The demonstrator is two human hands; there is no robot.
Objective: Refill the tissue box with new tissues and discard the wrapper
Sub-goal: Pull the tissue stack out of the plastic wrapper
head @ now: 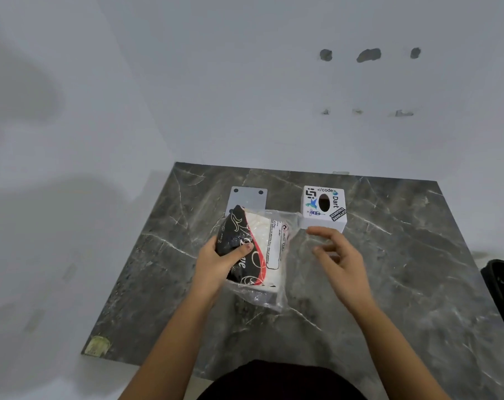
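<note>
We see the tissue pack (253, 249) near the middle of the worktop (403, 269), lifted and tilted on edge. Its clear wrapper (288, 226) carries a black and red print with white swirls on one side and a white label with small text on the other; loose film trails at both ends. The tissue box (325, 207) is a white cube with stickers and a dark oval slot on top, upright toward the far edge, touching the film's far corner.

Bare forearms, no sleeves; hands ungloved; dark garment (282, 382) at bottom edge.
</note>
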